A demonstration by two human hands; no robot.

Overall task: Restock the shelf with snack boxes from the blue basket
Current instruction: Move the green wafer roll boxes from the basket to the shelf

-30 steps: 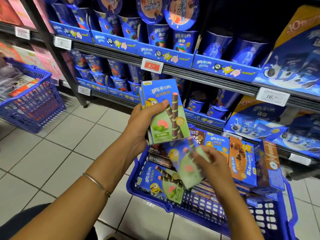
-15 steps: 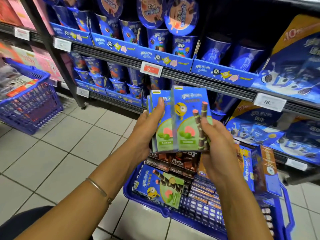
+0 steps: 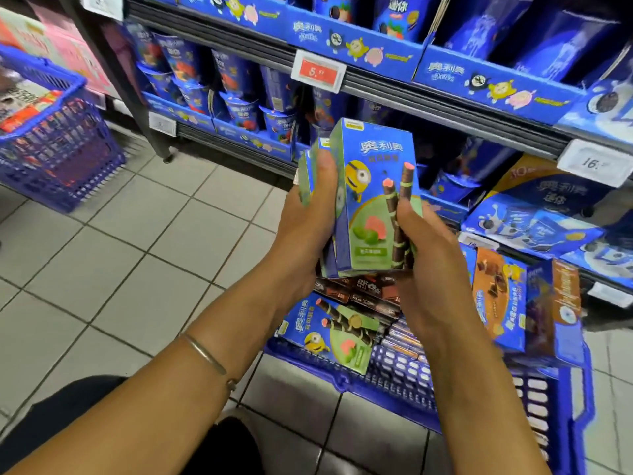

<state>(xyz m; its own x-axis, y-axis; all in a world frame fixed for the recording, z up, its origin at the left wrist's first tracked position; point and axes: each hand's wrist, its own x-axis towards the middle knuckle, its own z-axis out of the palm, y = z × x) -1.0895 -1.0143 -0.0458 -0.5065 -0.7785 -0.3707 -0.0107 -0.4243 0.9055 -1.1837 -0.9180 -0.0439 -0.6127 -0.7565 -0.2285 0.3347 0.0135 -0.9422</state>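
we see grey floor tiles [image 3: 102,262] near left, a red price tag [image 3: 318,70] far ahead, pink packs [image 3: 65,51] far left.

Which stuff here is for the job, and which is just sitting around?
For the job:
held boxes, gripped by the left hand and right hand
blue basket
green box and orange boxes inside it
shelf

Just sitting around:
far basket
price tag
cups

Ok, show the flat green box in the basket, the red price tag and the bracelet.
flat green box [image 3: 337,332]: head view, its front face.
red price tag [image 3: 317,72]: head view, its red panel.
bracelet [image 3: 205,354]: head view, middle of the band.
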